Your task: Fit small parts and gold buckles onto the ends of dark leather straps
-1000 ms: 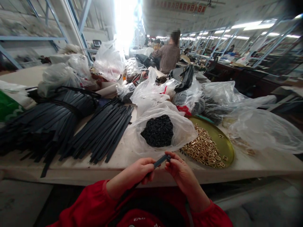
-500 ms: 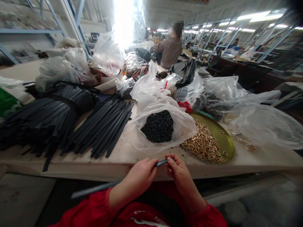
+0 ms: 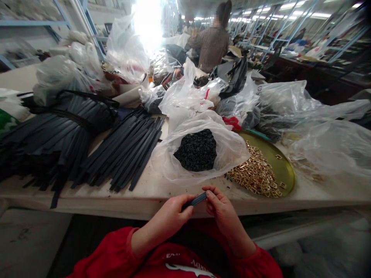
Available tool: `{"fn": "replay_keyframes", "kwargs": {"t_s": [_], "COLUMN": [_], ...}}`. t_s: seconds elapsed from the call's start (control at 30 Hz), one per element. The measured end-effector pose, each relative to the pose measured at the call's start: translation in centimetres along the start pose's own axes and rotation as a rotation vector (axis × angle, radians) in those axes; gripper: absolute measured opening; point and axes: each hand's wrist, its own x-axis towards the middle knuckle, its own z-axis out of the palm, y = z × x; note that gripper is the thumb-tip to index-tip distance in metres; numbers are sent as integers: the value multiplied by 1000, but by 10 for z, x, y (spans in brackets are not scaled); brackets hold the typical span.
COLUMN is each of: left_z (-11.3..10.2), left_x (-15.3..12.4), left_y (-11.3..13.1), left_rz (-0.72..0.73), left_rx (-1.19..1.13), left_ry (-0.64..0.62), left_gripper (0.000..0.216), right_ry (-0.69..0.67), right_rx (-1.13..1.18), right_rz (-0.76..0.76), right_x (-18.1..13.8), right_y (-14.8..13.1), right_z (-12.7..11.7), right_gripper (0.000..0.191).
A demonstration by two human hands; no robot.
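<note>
My left hand grips a narrow black strap close to its end, just in front of the table edge. My right hand pinches the tip of the same strap between thumb and fingers. Whether a small piece sits between those fingertips I cannot tell. Straight ahead an open plastic bag holds a heap of small black loops. To its right a round brass-coloured tray carries a pile of gold metal buckles.
Piles of long black straps lie on the left of the table, with a bigger bundle beyond. Several plastic bags crowd the back and right. A person in a brown top works farther down the table.
The strap's long tail, which stuck out to the left half a second ago, is out of sight now. Both hands stay at the strap's end. The camera has tilted down slightly.
</note>
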Motion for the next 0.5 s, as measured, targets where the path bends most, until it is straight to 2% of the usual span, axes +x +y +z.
{"fn": "replay_keyframes", "kwargs": {"t_s": [0.17, 0.33, 0.5], "left_z": [1, 1, 0], "left_x": [0, 3, 4], "left_y": [-3, -6, -12], "left_rz": [-97, -232, -325], "left_rx": [-68, -265, -475], "left_ry": [-78, -102, -146], "left_gripper": [33, 38, 42], "right_ry": [10, 69, 144], "right_rx": [43, 257, 355], "right_rz": [37, 68, 104], "right_x": [0, -3, -9], "right_y": [1, -5, -8], "right_z": [2, -1, -7], "right_gripper": [30, 24, 31]}}
